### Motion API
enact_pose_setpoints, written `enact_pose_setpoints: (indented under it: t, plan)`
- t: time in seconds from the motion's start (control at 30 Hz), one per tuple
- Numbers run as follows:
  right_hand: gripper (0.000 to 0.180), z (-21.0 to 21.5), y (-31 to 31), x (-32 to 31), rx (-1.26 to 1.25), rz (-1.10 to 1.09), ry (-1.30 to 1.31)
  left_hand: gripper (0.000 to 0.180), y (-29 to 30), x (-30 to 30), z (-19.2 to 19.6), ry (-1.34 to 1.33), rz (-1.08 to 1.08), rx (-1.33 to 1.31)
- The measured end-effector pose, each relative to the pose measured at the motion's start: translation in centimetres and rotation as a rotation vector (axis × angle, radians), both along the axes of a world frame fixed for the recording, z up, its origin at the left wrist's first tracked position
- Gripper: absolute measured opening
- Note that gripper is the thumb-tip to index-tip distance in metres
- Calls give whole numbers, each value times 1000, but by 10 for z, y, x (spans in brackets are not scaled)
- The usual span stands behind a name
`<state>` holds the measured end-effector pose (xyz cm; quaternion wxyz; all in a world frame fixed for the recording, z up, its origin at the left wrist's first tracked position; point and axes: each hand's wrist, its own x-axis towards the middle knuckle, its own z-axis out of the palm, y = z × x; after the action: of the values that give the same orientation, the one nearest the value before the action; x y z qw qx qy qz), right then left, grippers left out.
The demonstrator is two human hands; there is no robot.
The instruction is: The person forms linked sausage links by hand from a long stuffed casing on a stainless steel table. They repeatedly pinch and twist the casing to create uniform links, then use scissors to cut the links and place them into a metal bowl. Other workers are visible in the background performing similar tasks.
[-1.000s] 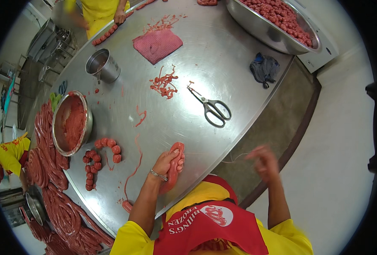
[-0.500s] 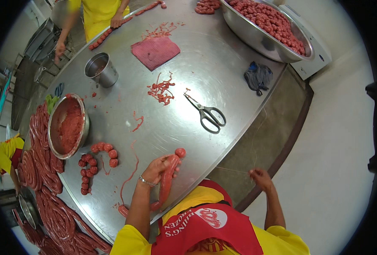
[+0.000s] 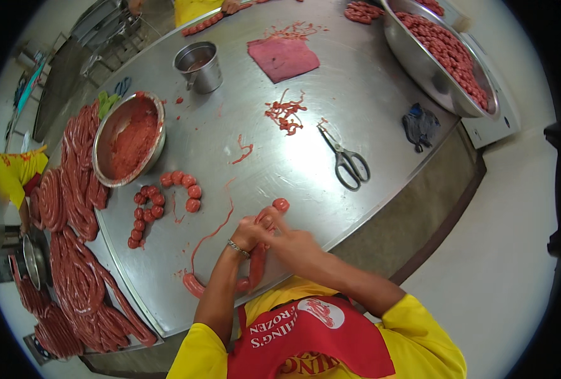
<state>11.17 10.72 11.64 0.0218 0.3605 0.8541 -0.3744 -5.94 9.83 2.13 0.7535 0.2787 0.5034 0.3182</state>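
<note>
A long raw red sausage (image 3: 257, 265) lies near the table's front edge, with one round tied ball (image 3: 281, 204) at its far end. My left hand (image 3: 249, 234) is closed round the sausage just behind that ball. Over it crosses my right hand (image 3: 290, 243), smeared by motion, its fingers close to the sausage and partly hiding it. Whether any string is between those fingers does not show. Two short chains of tied sausage balls (image 3: 193, 191) rest to the left. Scissors with black handles (image 3: 347, 165) lie beyond my right hand.
A steel bowl of red ground meat (image 3: 132, 142), coiled sausages (image 3: 81, 284), a metal pitcher (image 3: 198, 69) and a pink cloth (image 3: 283, 60) are on the steel table. Casing scraps (image 3: 285, 114) and a dark plastic bag (image 3: 421, 126) lie farther right. A large basin (image 3: 413, 63) holds linked sausages.
My right hand, earlier out to the right beyond the table edge pulling a thin string, has come in to my left hand. The left hand still grips the sausage. The view has shifted.
</note>
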Motion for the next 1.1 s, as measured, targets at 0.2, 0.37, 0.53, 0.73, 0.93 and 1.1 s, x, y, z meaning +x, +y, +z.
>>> enact_pose_setpoints:
  t: [0.2, 0.37, 0.53, 0.73, 0.93, 1.1]
  plan:
    - [26, -22, -10, 149, -505, -336, 696, 33, 1, 14, 9, 0, 50, -110]
    - [21, -13, -51, 245, -683, -1200, 1000, 30, -3, 10, -2, -229, 70, -203]
    - [20, -11, -99, 232, -589, -482, 212, 23, 3, 2, -9, -613, 117, -411]
    - [29, -124, -145, 292, -548, -972, -120, 37, 6, 0, -31, -908, -9, -450]
    - [30, -71, -54, 299, -360, -1255, -48, 42, -19, -9, 34, -344, 134, -94]
    - [38, -53, 79, 129, 363, -659, -189, 31, -32, -19, 4, -101, -2, 72]
